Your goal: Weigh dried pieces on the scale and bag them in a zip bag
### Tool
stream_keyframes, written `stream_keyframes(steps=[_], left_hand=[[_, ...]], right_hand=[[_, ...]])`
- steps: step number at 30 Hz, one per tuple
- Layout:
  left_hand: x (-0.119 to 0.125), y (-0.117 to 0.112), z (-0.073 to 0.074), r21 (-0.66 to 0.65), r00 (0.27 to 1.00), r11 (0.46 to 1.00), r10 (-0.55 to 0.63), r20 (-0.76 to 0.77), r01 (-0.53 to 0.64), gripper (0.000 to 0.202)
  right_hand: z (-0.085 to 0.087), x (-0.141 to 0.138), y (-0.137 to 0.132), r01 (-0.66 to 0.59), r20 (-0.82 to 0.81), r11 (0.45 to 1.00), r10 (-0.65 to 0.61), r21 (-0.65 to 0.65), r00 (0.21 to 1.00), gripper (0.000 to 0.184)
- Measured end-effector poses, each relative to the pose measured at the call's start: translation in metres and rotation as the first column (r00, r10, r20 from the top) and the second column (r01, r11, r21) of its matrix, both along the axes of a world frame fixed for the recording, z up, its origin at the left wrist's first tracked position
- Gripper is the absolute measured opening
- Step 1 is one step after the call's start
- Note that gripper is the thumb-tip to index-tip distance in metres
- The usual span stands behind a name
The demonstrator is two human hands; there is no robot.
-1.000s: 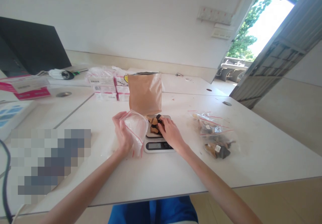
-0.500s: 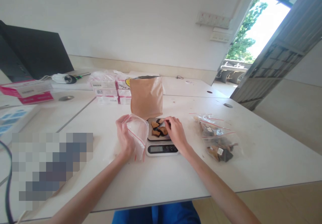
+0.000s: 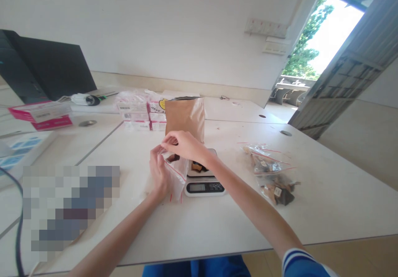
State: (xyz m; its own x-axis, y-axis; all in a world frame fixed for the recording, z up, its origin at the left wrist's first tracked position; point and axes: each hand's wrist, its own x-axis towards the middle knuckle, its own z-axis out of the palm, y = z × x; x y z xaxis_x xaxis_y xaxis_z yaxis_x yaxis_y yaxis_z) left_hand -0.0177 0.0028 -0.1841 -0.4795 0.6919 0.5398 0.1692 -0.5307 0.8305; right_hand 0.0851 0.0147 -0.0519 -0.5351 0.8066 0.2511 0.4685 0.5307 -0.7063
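Lifted from the scale [image 3: 203, 181], the right hand [image 3: 183, 143] now pinches a brown piece over the mouth of the clear bag [image 3: 176, 171], which the left hand [image 3: 159, 173] grips upright on the counter [image 3: 217, 223], directly below.

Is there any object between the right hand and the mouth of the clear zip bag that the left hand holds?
Nothing visible stands between them. The right hand is already at the mouth of the clear zip bag, which the left hand holds upright beside the kitchen scale. A brown piece lies inside the bag.
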Motion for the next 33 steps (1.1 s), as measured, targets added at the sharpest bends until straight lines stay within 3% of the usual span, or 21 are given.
stream_keyframes(steps=[6, 8, 12, 17, 20, 26, 30, 33], left_hand=[[-0.005, 0.002, 0.006, -0.062, 0.999, 0.998, 0.028, 0.028, -0.026, 0.040], [-0.005, 0.003, 0.007, -0.094, 0.997, 0.995, 0.027, 0.066, -0.021, 0.039], [-0.002, 0.002, 0.007, -0.098, 0.994, 0.995, 0.001, 0.107, 0.010, 0.038], [-0.001, 0.001, 0.007, -0.086, 0.997, 0.996, -0.006, 0.073, 0.012, 0.037], [-0.002, 0.001, 0.007, -0.097, 0.998, 0.995, 0.000, 0.060, 0.005, 0.037], [-0.005, 0.003, 0.006, -0.073, 0.999, 0.997, -0.010, 0.037, 0.012, 0.038], [-0.004, 0.002, 0.007, -0.071, 0.999, 0.997, -0.015, 0.034, 0.017, 0.038], [-0.002, 0.001, 0.008, -0.084, 0.999, 0.996, -0.024, 0.039, 0.027, 0.037]], right_hand=[[-0.019, 0.016, 0.025, 0.211, -0.273, 0.972, -0.175, 0.107, 0.946, 0.028], [-0.029, 0.029, 0.031, 0.182, -0.159, 0.977, -0.163, 0.108, 0.974, 0.027], [-0.053, 0.043, 0.034, 0.007, 0.162, 0.986, -0.034, 0.165, 0.986, 0.015], [-0.070, 0.042, 0.033, -0.078, 0.331, 0.973, 0.003, 0.215, 0.944, 0.017], [-0.070, 0.043, 0.032, -0.081, 0.344, 0.979, 0.012, 0.188, 0.939, 0.012], [-0.066, 0.051, 0.035, -0.005, 0.246, 0.978, -0.047, 0.207, 0.968, 0.020], [-0.048, 0.055, 0.031, 0.132, -0.026, 0.955, -0.130, 0.266, 0.991, 0.018], [-0.024, 0.053, 0.019, 0.188, -0.275, 0.939, -0.106, 0.289, 0.955, 0.015]])
